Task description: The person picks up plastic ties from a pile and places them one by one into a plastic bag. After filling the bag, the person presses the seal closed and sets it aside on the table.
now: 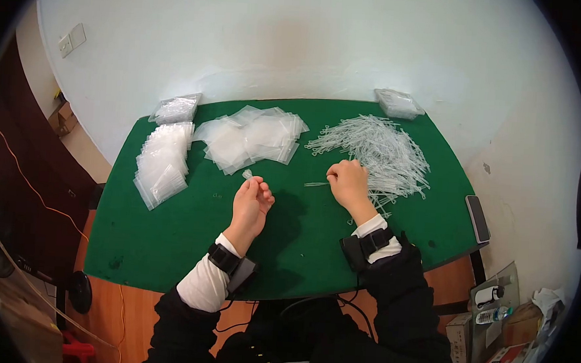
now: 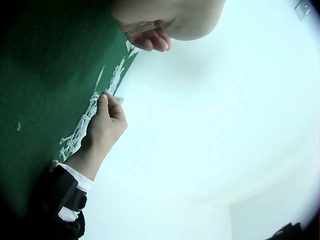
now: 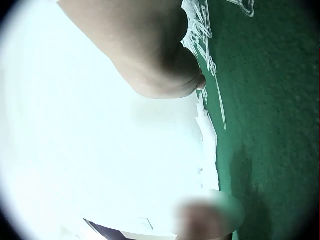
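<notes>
My left hand (image 1: 253, 206) grips a small bunch of thin clear plastic sticks (image 2: 141, 27); their looped ends (image 1: 247, 174) poke out past the thumb, and the rest is hidden by the fingers. To the right, my right hand (image 1: 348, 183) pinches thin clear sticks (image 1: 315, 184) between thumb and fingertips, pointing left over the green table. Just beyond and beside that hand spreads a large loose heap of the same sticks (image 1: 387, 150). The right wrist view shows a pinched stick (image 3: 220, 102) jutting past the right hand (image 3: 150, 55).
Clear flat bags lie in a fanned pile (image 1: 253, 137) at the back middle and in an overlapping row (image 1: 160, 168) at the left. Filled clear packs (image 1: 176, 108) (image 1: 398, 104) stand at both back corners. A phone (image 1: 478, 218) lies at the right edge of the green table (image 1: 155, 247).
</notes>
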`<state>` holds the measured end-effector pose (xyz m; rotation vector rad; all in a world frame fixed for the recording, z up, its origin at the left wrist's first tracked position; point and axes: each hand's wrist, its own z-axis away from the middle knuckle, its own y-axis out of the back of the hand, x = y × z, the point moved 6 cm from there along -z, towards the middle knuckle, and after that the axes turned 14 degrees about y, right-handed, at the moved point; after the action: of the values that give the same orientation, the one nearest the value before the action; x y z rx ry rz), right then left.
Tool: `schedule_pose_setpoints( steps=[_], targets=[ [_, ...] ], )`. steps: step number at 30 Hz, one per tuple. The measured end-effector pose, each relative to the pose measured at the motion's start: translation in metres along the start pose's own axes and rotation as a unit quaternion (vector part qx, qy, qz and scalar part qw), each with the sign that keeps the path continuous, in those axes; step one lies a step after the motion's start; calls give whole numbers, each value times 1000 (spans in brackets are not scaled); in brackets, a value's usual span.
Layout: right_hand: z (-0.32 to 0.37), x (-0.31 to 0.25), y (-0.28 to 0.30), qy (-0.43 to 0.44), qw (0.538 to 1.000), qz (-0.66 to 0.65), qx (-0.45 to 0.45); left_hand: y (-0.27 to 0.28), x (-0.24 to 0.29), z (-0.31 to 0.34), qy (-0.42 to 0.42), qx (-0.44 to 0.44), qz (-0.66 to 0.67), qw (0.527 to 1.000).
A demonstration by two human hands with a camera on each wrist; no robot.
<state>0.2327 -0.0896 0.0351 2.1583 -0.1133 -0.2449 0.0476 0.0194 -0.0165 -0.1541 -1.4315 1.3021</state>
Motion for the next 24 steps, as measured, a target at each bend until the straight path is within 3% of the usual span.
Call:
schedule_pose_setpoints(
  steps=[11,16,20,23,24],
  targets=[
    [4,-10,-16,25,997,-9,-74,-4,-2,4,43,10,-16,999],
    [4,-15,-13,49,998,0,-40,-5,-5,4,63,-4,-25,998],
    [-2,-23,-2,70,996,-54,11,-3,-1,2,53,0,-47,997],
    [-7,-31,0,53,947,-318,3,0,10,2,-4,38,-119,992],
    [-7,-34,0,53,947,-318,2,0,11,2,-4,38,-119,992]
  ],
)
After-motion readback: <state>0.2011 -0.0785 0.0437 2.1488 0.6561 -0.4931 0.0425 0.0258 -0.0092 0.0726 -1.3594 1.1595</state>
